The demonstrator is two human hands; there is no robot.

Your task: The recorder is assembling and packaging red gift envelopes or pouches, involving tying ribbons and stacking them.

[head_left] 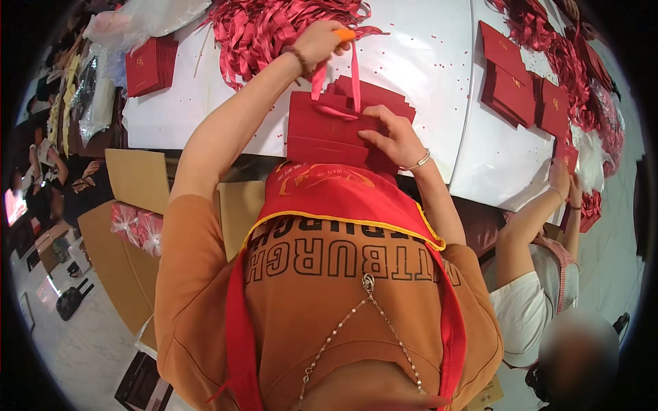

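Left hand (319,41) pinches the soft ribbon (355,68) above the light, stiff red bag (329,130); right hand (394,140) fingers flat on it

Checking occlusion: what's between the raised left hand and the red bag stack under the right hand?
Head view: a pink ribbon runs from the left hand down to the red bag stack under the right hand.
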